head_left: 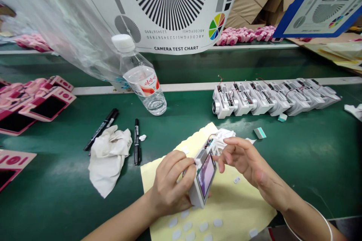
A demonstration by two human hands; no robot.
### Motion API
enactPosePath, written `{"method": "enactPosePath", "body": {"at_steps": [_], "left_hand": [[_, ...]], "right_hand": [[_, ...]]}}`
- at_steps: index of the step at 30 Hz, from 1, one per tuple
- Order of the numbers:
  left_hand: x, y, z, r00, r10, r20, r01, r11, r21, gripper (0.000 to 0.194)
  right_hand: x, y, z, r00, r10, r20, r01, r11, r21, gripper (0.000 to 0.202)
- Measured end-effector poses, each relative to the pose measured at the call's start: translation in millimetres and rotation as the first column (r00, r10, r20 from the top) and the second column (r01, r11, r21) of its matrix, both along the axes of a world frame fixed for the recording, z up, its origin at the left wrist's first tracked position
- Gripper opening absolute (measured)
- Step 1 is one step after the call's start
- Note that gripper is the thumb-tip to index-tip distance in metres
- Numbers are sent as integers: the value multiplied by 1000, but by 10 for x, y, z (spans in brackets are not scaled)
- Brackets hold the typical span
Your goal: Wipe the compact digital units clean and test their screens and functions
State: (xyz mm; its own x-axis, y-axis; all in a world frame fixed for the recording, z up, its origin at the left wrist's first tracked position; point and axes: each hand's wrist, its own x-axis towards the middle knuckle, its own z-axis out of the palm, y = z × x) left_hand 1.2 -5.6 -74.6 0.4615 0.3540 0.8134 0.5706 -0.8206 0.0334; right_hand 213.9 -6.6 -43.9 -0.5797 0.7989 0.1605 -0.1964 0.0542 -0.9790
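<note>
My left hand [174,182] is wrapped round a white camera unit [201,180], which is tilted upright above a yellow sheet [234,211]. Its lit screen shows a purplish picture and faces right. Wires and a circuit board show at its open top end. My right hand [243,158] is just right of the unit, fingers apart, with a fingertip at the screen's upper edge; whether it touches is unclear. Behind that hand lies a crumpled white tissue [224,135]. Several small whitish oval pieces [203,227] are on the sheet's lower part.
A water bottle [145,83] stands at the back, before a hanging test chart [169,15]. Black markers [137,143] and a crumpled cloth [109,156] lie left. Open white camera units [260,98] line the back right; pink cameras [48,101] are far left.
</note>
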Motion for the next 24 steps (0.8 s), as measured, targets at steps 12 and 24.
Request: {"method": "enactPosePath", "body": {"at_steps": [12, 24], "left_hand": [[-4, 13, -6, 1000, 3, 0, -3, 1000, -10, 31], [-26, -2, -17, 1000, 15, -3, -15, 1000, -24, 43]], "right_hand": [[37, 47, -69, 997, 6, -81, -13, 996, -85, 50], [38, 21, -44, 994, -10, -106, -3, 993, -118, 49]]}}
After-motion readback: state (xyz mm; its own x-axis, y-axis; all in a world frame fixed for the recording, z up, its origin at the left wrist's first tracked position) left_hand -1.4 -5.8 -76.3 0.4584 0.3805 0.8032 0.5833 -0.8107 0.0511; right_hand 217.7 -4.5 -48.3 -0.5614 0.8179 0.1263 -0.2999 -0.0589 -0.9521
